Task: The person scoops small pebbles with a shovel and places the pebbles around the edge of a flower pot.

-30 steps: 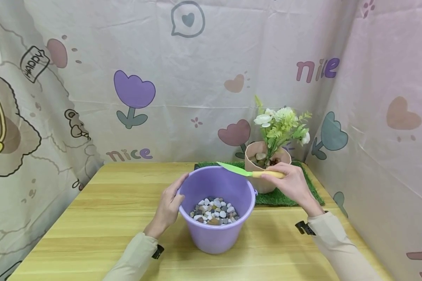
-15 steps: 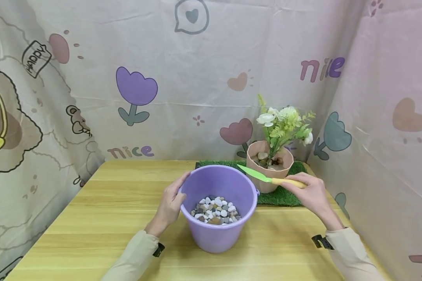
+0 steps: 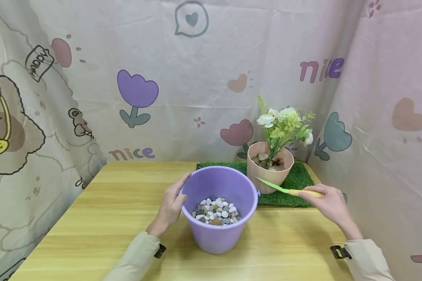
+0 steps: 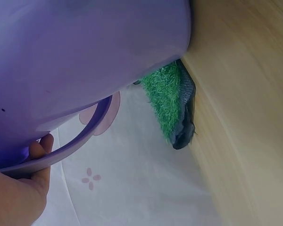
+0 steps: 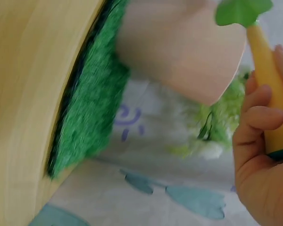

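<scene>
A purple bucket (image 3: 214, 238) stands on the table, with several white, grey and brown pebbles (image 3: 216, 212) in its bottom. My left hand (image 3: 168, 205) grips its left rim; in the left wrist view the fingers curl around the purple handle (image 4: 78, 143) beside the bucket wall. My right hand (image 3: 328, 201) holds a small garden trowel by its yellow grip (image 3: 306, 193). The trowel's green blade (image 3: 272, 184) points left, overlapping the front of a pink flowerpot (image 3: 267, 179) in the head view. White flowers with green leaves (image 3: 285, 123) and several stones are in that pot.
Beneath the flowerpot lies a green artificial grass mat (image 3: 302, 181) at the back right of the wooden table (image 3: 119, 210). Printed cloth (image 3: 183, 78) hangs behind the table and along both sides.
My right hand has moved right and toward me with the trowel, whose blade has left its place over the bucket's rim. The left hand and bucket stay put.
</scene>
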`<state>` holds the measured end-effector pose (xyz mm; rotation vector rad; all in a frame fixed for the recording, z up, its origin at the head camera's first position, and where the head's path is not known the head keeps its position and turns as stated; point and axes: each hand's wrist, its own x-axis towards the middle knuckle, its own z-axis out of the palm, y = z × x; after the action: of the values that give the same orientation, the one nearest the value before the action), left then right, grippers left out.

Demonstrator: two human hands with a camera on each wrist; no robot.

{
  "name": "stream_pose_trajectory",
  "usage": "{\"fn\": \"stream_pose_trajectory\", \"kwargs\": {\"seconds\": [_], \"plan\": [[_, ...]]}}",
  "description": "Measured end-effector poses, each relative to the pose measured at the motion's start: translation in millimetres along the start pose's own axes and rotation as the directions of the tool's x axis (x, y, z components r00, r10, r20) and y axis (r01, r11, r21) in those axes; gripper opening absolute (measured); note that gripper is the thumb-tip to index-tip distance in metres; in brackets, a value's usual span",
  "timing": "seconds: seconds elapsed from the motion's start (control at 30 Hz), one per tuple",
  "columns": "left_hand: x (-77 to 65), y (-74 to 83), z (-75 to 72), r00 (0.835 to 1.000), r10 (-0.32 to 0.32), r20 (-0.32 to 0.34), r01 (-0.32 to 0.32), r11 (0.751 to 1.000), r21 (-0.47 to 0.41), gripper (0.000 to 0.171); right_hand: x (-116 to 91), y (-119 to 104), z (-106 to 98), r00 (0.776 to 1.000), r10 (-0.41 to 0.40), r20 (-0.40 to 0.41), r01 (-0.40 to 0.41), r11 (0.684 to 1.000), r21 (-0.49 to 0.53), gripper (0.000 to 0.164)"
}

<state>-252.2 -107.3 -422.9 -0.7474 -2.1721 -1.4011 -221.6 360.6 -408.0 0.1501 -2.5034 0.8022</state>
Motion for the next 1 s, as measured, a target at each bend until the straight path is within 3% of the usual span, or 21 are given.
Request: {"fn": "stream_pose_trajectory", "kwargs": {"seconds": [0.23, 0.43, 0.7, 0.87, 1.0], "plan": [[-3.7, -1.5, 0.3, 1.0, -0.017, 0.0, 0.017, 1.0, -0.008, 0.063, -5.2, 18.9, -8.6, 0.996, 0.038, 0.087, -0.026, 0.99, -0.137, 0.033], [-3.6, -2.2, -0.2, 1.0, -0.015, 0.001, 0.015, 1.0, -0.011, 0.063, -8.9, 30.0, -16.4, 0.991, 0.072, 0.117, -0.048, 0.98, -0.193, 0.031], [-3.0, -0.9, -0.2, 1.0, 0.007, -0.009, -0.007, 1.0, -0.001, 0.063, -11.8, 39.2, -26.5, 0.977, 0.153, 0.15, -0.115, 0.965, -0.235, 0.052], [-3.2, -0.2, 0.0, 1.0, 0.015, -0.012, -0.015, 1.0, 0.007, 0.063, -12.4, 40.9, -25.6, 0.976, 0.175, 0.132, -0.142, 0.963, -0.231, 0.049], [-2.9, 0.3, 0.1, 1.0, 0.016, -0.012, -0.016, 1.0, 0.009, 0.063, -11.5, 42.4, -19.9, 0.978, 0.145, 0.152, -0.108, 0.968, -0.227, 0.043]]}}
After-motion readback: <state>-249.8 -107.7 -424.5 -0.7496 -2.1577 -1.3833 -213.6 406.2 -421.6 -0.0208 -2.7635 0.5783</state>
